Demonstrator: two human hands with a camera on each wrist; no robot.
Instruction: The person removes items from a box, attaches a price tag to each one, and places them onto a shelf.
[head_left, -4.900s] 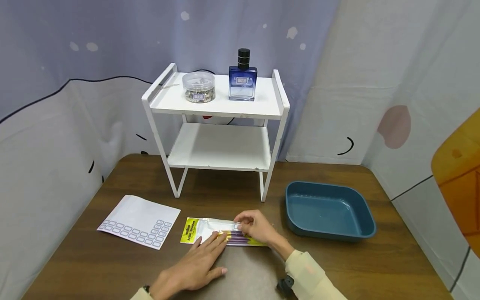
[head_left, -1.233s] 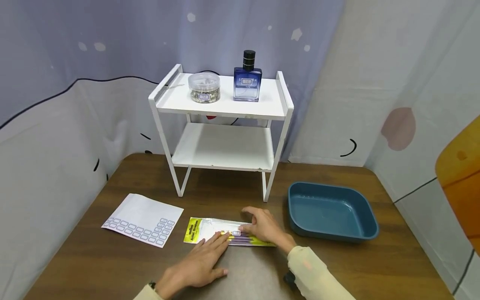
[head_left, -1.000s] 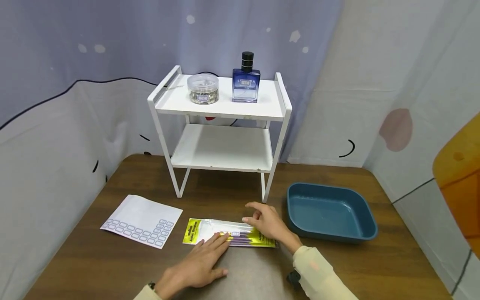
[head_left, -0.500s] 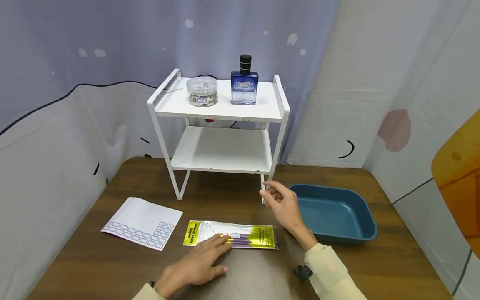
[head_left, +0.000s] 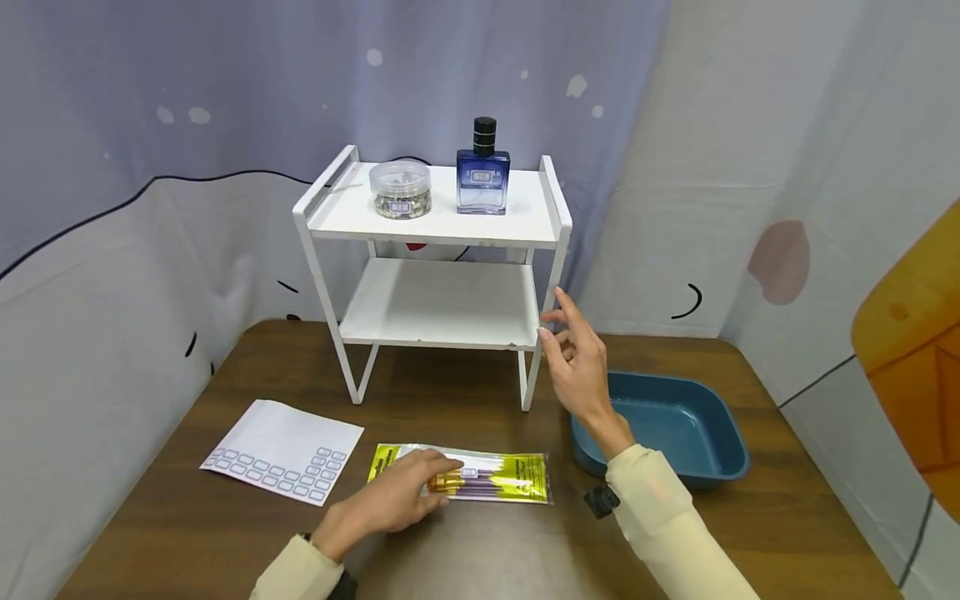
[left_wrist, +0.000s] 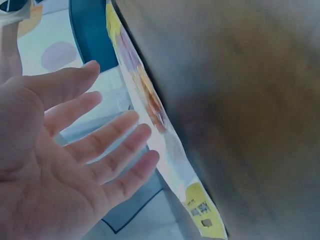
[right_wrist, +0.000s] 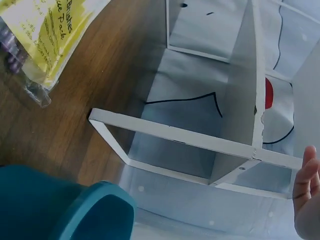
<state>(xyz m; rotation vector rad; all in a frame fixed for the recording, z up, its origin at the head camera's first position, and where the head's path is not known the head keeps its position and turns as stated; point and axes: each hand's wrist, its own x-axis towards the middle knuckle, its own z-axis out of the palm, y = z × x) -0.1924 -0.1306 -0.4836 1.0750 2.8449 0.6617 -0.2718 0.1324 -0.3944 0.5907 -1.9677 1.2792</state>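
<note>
A pack of artist brushes [head_left: 510, 479], clear with yellow ends, lies on the table and bears a small blue-edged label [head_left: 468, 473]. Over its left part is my left hand [head_left: 397, 497], palm down; in the left wrist view its fingers are loosely spread and hold nothing. I cannot tell whether the fingertips touch the pack. My right hand [head_left: 581, 367] is raised beside the right leg of the white two-tier rack [head_left: 442, 300], fingers loosely bent, nothing in them. A round clear jar [head_left: 401, 190] and a blue perfume bottle [head_left: 483, 179], both labelled, stand on the upper tier.
A sheet of blue-edged labels [head_left: 292, 433] lies on the table at left. A teal tray [head_left: 697, 475] stands at right, partly behind my right hand and forearm. Printed curtains [head_left: 675, 208] enclose the table [head_left: 195, 533] at the back and sides.
My right hand has left the label on the brush pack and risen right toward the rack's leg. My left hand, flat on the pack before, now has its back arched higher.
</note>
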